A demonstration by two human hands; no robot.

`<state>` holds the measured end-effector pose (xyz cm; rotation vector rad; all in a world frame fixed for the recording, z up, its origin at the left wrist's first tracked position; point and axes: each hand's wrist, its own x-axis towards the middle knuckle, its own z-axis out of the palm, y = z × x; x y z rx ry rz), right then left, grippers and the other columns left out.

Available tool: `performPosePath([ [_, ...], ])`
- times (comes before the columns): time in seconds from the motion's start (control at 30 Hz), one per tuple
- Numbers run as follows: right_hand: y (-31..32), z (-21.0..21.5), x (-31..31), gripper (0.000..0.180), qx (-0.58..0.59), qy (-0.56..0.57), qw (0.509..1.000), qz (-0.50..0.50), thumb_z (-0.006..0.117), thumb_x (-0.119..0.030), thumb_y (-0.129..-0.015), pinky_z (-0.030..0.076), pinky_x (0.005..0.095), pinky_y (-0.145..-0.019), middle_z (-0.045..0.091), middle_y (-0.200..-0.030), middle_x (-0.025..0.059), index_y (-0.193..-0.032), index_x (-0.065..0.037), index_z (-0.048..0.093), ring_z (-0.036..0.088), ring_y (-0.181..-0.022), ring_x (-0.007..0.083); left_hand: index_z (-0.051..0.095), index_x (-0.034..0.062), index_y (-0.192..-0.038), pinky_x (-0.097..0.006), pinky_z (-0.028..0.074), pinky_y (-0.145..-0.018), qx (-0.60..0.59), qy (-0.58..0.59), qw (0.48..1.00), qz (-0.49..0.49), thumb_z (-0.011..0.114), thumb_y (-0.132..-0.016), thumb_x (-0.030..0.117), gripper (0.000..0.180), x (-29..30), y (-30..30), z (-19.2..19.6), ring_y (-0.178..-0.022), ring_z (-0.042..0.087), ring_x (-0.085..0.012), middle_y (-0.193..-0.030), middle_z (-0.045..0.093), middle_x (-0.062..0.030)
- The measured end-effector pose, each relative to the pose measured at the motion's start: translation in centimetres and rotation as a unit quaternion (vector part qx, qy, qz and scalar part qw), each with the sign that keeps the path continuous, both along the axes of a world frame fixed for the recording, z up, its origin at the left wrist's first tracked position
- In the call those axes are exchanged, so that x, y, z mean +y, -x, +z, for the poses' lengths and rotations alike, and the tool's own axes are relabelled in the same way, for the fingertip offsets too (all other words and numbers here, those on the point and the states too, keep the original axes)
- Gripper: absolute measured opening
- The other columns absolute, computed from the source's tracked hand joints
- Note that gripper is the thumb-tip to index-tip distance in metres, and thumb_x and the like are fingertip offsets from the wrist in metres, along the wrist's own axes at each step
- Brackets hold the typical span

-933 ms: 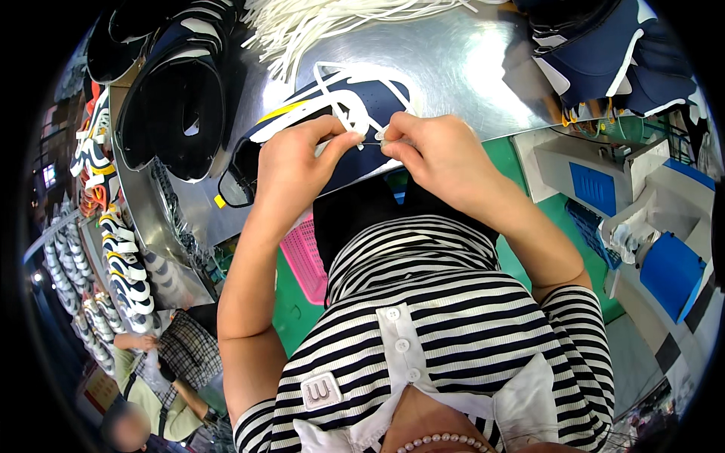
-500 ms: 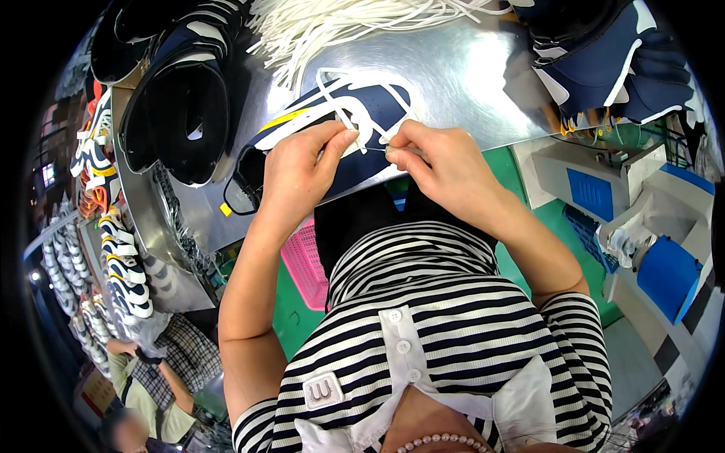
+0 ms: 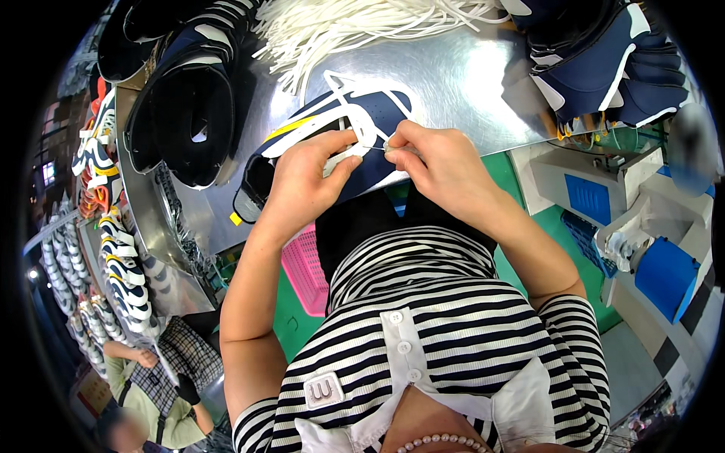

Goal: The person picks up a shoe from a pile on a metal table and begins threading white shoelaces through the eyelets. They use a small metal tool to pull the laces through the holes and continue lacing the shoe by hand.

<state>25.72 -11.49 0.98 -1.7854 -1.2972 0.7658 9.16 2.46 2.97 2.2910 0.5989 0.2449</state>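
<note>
A navy shoe upper with white trim and a yellow stripe lies on the metal table before me. A white shoelace loops over its front and the eyelet edge. My left hand is closed on the upper's white eyelet edge, thumb and forefinger on either side of it. My right hand pinches a thin metal tool, whose fine shaft points left to the white edge. The tool's tip is too small to make out, and most of its handle is hidden in my fingers.
A heap of white laces lies at the table's back. Stacked dark uppers stand at left and right. Below are a pink basket and a blue-and-white machine. A co-worker is at lower left.
The lace's free strand near my right hand has been drawn away to the left. My left thumb and forefinger have moved apart around the edge. The upper has shifted slightly.
</note>
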Motion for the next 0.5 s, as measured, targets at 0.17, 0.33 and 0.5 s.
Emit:
performPosePath([
  [0.17, 1.6, -0.8, 1.1, 0.011, -0.076, 0.034, 0.997, -0.002, 0.062, -0.013, -0.087, 0.053, 0.0481, -0.063, 0.067, -0.073, 0.0176, -0.092, -0.003, 0.057, 0.068, -0.071, 0.0375, 0.064, 0.0003, -0.102, -0.042, 0.048, -0.067, 0.029, -0.097, 0.994, -0.032, 0.067, -0.083, 0.006, 0.02, -1.8, -0.6, 0.6, -0.077, 0.062, -0.0383, -0.087, 0.064, -0.018],
  [0.33, 3.2, -0.9, 1.9, 0.017, -0.154, 0.045, 0.987, 0.006, 0.057, -0.004, -0.084, 0.054, 0.0489, -0.062, 0.066, -0.082, 0.021, -0.099, 0.001, 0.052, 0.068, -0.075, 0.0396, 0.062, 0.0042, -0.097, -0.047, 0.047, -0.067, -0.003, -0.143, 0.989, -0.044, 0.06, -0.085, 0.005, 0.012, -2.2, -0.2, 0.2, -0.076, 0.062, -0.037, -0.083, 0.062, -0.0168],
  [0.5, 0.0, 3.8, -3.4, 0.023, -0.143, 0.021, 0.989, 0.019, 0.062, -0.018, -0.092, 0.053, 0.0444, -0.079, 0.069, -0.098, 0.0156, -0.113, -0.008, 0.064, 0.066, -0.091, 0.0368, 0.067, 0.006, -0.098, -0.039, 0.047, -0.058, -0.035, -0.271, 0.961, -0.033, 0.063, -0.082, 0.005, 0.016, -2.0, 2.1, 2.9, -0.066, 0.06, -0.0286, -0.073, 0.056, -0.0095],
])
